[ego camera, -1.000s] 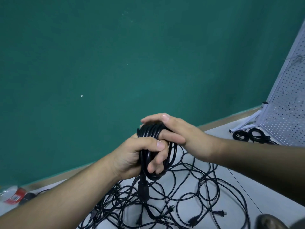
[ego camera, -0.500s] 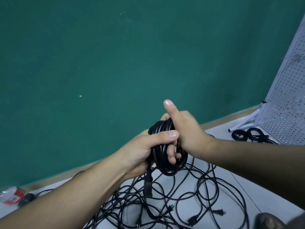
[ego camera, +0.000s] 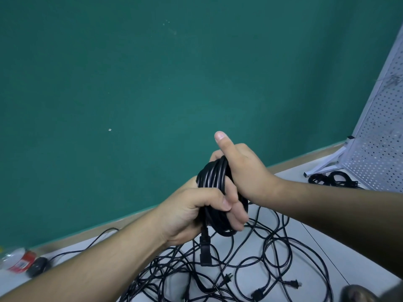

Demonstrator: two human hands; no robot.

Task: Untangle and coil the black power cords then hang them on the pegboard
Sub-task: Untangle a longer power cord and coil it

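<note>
A coiled black power cord [ego camera: 214, 177] is held up in front of the green wall. My left hand [ego camera: 194, 212] grips the lower part of the coil, thumb across the front. My right hand [ego camera: 244, 168] clasps the coil's top from the right with its thumb pointing up. A black connector [ego camera: 205, 251] dangles from the coil under my left hand. Below lies a tangle of black cords [ego camera: 250, 264] with plugs on the white floor. The white pegboard [ego camera: 379, 136] leans at the right edge.
Two coiled black cords [ego camera: 331, 182] lie at the foot of the pegboard's stand. A crushed plastic bottle with a red label [ego camera: 18, 259] and a dark object [ego camera: 38, 267] lie at the lower left. A dark shoe tip [ego camera: 357, 294] shows at the lower right.
Both hands have turned the coil and lifted it slightly. My right thumb, earlier folded over the coil, now points up, and the connector hangs lower under my left hand.
</note>
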